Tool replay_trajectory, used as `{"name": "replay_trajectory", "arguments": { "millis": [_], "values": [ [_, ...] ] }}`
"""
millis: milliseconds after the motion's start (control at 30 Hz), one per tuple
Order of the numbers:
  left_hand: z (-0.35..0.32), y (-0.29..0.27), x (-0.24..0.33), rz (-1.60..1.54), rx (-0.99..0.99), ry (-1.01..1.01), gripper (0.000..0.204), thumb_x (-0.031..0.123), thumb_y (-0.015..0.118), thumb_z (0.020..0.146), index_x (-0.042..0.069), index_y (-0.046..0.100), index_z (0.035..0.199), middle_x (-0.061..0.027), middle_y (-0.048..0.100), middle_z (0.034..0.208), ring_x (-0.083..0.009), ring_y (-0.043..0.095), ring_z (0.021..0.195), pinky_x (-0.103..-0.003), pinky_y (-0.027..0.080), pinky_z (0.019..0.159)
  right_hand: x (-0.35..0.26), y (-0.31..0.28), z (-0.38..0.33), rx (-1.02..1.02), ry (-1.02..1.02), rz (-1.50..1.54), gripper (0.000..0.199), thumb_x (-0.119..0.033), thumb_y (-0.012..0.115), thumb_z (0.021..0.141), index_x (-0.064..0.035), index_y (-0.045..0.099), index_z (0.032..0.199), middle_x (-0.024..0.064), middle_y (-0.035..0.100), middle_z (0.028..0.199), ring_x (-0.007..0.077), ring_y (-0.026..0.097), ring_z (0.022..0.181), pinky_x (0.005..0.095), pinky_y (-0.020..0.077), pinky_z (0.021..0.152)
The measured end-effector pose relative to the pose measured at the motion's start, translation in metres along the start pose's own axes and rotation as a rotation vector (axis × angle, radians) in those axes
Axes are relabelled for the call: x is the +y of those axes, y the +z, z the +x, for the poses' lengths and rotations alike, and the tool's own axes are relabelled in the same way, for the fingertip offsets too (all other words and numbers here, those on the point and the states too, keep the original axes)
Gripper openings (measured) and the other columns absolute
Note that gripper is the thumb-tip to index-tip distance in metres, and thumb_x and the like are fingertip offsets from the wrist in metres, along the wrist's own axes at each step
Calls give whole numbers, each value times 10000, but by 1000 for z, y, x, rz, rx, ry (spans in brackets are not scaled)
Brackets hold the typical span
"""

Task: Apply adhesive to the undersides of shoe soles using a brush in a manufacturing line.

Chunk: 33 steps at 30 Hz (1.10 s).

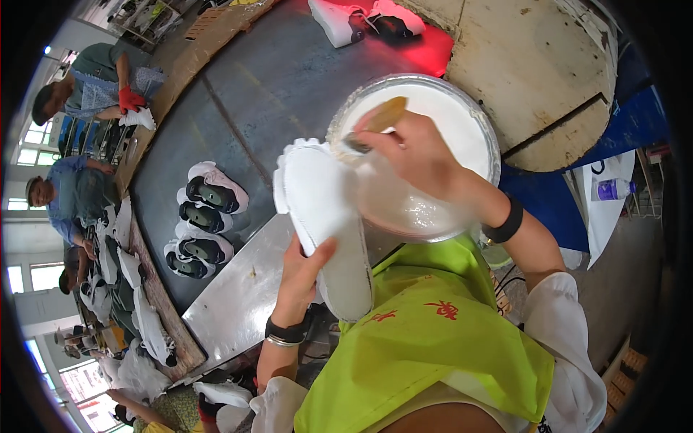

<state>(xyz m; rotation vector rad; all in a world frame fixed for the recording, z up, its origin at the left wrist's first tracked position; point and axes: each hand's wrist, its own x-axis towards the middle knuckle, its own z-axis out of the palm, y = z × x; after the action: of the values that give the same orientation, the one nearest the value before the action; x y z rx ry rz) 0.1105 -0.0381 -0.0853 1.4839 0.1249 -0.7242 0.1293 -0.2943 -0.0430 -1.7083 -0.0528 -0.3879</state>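
My left hand [307,270] grips a pale shoe upper [321,198], stitched round its edge, with a scalloped rim at its far end; its flat underside faces up. Fingers closed, my right hand [422,155] holds a brush by its wooden handle [390,112]. The brush end is smeared by motion beside the shoe upper, so I cannot tell whether they touch. Under my right hand stands a wide round basin [493,137] of white liquid, thick white residue on its rim.
Several white and black shoes [206,220] stand on the dark belt [253,108] at left. More shoes [368,22] sit under red light at the far end. A metal plate [238,296] borders the belt. Co-workers [94,94] work along the left; a bottle [615,189] is at right.
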Motion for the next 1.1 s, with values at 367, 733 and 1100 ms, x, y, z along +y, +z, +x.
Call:
{"name": "replay_trajectory", "arguments": {
  "millis": [367, 733, 1100],
  "values": [
    [-3, -6, 6, -45, 38, 13, 579, 144, 718, 821, -43, 444, 1296, -127, 596, 1181, -184, 583, 1049, -323, 468, 909, 8, 24, -41, 66, -28, -406, 166, -155, 598, 879, 7, 586, 910, 182, 607, 821, 331, 607, 679, 370, 470, 622],
    [-19, -16, 4, 27, 6, 110, 613, 142, 728, 806, -55, 435, 1307, -148, 589, 1187, -198, 584, 1054, -323, 461, 918, -11, 41, 22, 62, -69, 138, 208, -159, 561, 931, 38, 614, 972, 125, 615, 722, 186, 564, 625, 320, 457, 616],
    [-22, -12, 16, 45, 1, 149, 601, 139, 744, 792, -46, 461, 1289, -132, 600, 1173, -184, 594, 1040, -318, 474, 903, -22, 40, -2, -34, -243, 48, 149, -138, 563, 930, 9, 581, 907, 136, 591, 880, 247, 584, 773, 325, 464, 718]
  ]
}}
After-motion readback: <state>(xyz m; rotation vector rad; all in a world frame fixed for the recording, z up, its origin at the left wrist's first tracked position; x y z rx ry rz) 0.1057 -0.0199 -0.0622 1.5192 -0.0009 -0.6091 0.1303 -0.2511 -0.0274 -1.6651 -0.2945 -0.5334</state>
